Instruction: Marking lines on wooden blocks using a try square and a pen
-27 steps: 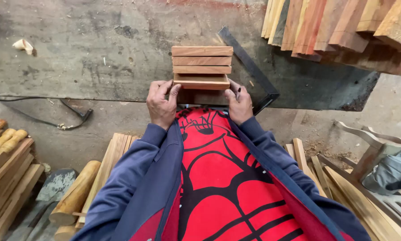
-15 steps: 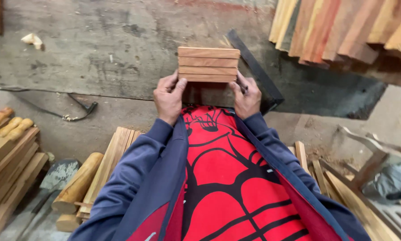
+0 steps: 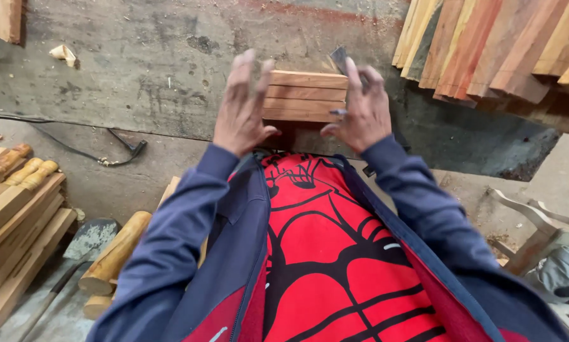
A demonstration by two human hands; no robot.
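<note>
A stack of several flat reddish wooden blocks (image 3: 306,95) lies on the dusty grey workbench (image 3: 139,76) right in front of me. My left hand (image 3: 241,107) stands at the stack's left end, fingers stretched up and apart, thumb by the lower corner. At the right end is my right hand (image 3: 359,109), also with straight fingers and its palm toward the blocks. Neither hand curls around the stack. A dark metal square (image 3: 339,58) pokes out behind my right fingers. My blue sleeves and red printed shirt fill the lower view.
Reddish planks (image 3: 487,44) lean at the top right. Turned wooden legs and squared sticks (image 3: 18,202) are piled at the left, with a rounded post (image 3: 117,250) and a flat metal blade (image 3: 93,237) on the floor. A black cable (image 3: 75,149) crosses the bench edge. A pale chair (image 3: 544,234) stands at the right.
Both hands have let go of the near side of the stack and moved up to its two ends, with fingers now straightened. The view has shifted closer.
</note>
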